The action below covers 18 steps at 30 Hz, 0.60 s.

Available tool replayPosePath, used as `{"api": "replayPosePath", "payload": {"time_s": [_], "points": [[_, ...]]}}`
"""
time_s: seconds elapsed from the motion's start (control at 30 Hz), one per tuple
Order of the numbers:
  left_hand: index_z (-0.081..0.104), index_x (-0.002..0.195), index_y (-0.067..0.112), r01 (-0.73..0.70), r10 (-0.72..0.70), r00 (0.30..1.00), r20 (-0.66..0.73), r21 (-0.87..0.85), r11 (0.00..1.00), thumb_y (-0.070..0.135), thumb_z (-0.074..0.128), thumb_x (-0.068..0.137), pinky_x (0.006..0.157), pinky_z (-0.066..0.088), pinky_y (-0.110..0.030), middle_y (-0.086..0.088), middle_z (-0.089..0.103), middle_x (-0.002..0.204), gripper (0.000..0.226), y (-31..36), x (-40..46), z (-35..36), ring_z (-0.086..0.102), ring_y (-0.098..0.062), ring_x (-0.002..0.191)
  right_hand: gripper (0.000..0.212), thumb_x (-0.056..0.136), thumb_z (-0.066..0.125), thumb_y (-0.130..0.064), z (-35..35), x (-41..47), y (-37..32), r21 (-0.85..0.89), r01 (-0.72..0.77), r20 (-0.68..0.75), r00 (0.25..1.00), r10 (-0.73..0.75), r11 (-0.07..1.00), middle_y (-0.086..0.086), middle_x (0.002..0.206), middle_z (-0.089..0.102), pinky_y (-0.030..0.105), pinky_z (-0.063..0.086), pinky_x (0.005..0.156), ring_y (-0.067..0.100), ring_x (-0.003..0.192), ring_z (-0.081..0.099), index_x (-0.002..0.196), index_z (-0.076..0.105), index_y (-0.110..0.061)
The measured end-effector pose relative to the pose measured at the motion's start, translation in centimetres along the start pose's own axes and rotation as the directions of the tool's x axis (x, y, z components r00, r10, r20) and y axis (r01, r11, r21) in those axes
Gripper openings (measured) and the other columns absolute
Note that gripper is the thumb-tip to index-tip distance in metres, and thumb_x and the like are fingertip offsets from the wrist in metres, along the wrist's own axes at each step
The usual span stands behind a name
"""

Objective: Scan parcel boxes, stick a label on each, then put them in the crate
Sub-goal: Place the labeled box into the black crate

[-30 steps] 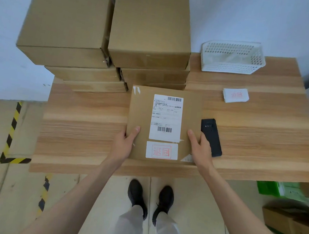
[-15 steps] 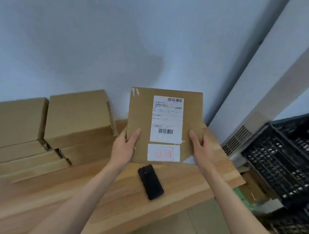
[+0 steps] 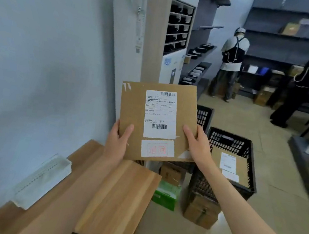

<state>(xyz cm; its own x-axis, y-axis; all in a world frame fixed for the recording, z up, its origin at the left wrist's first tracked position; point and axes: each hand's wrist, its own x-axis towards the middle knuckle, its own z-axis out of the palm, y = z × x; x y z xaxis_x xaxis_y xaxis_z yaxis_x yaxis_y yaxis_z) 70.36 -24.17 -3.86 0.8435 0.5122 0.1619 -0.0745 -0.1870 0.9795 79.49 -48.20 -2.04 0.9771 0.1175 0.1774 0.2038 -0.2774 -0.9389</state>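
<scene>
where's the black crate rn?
In the head view, the black plastic slatted crate sits on the floor at right, past the wooden table's end, below and right of the held brown cardboard parcel, one labelled parcel already inside.

Bare arms, bare hands

Both forearms are uncovered to the frame's edge; left hand (image 3: 117, 143) and right hand (image 3: 197, 145) wear no gloves, rings or watch.

Both hands (image 3: 117, 143) (image 3: 197, 145) hold labelled parcel box (image 3: 134, 114) (held off table), black crate (image 3: 232, 144) beyond.

Soft, even indoor light; edges blurred and bent by wide-angle distortion.
</scene>
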Motion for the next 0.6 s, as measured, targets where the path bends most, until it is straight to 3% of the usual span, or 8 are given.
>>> {"api": "replayPosePath", "payload": {"time_s": [0.17,0.27,0.43,0.6], "points": [[0.051,0.141,0.022,-0.055,0.067,0.978,0.199,-0.062,0.997,0.041,0.056,0.102,0.075,0.052,-0.013,0.017,0.066,0.118,0.044,2.0,1.8,8.7,0.065,0.008,0.094,0.041,0.100,0.055,-0.048,-7.9,-0.3,1.6,-0.020,-0.055,-0.181,0.982,0.050,0.998,-0.008,0.115,0.067,0.028,0.054,0.081,0.009,0.101,0.065,0.130,0.054,-0.019],[0.045,0.148,0.027,-0.042,0.064,0.948,0.313,-0.076,0.996,0.045,0.054,0.102,0.083,0.054,-0.023,0.015,0.065,0.126,0.051,2.8,2.3,13.2,0.065,-0.002,0.107,0.045,0.100,0.055,-0.047,-11.8,-0.3,2.6,-0.012,-0.093,-0.266,0.960,0.087,0.996,-0.006,0.117,0.067,0.028,0.055,0.082,0.011,0.103,0.065,0.133,0.054,-0.015],[0.039,0.152,0.032,-0.030,0.074,0.896,0.439,-0.107,0.994,0.045,0.053,0.102,0.091,0.056,-0.033,0.014,0.063,0.130,0.054,3.7,3.0,20.0,0.065,-0.009,0.112,0.040,0.101,0.054,-0.046,-17.1,0.5,4.6,-0.019,-0.132,-0.375,0.920,0.116,0.991,-0.007,0.112,0.067,0.018,0.049,0.069,0.005,0.097,0.065,0.127,0.055,-0.016],[0.037,0.153,0.035,-0.055,0.089,0.865,0.494,-0.083,0.995,0.047,0.054,0.101,0.098,0.055,-0.044,0.017,0.064,0.128,0.056,3.0,5.6,27.3,0.066,-0.011,0.110,0.041,0.100,0.055,-0.047,-21.7,4.4,8.3,-0.049,-0.147,-0.426,0.898,0.113,0.988,-0.002,0.117,0.067,0.019,0.047,0.069,0.004,0.096,0.063,0.127,0.055,-0.015]]}}
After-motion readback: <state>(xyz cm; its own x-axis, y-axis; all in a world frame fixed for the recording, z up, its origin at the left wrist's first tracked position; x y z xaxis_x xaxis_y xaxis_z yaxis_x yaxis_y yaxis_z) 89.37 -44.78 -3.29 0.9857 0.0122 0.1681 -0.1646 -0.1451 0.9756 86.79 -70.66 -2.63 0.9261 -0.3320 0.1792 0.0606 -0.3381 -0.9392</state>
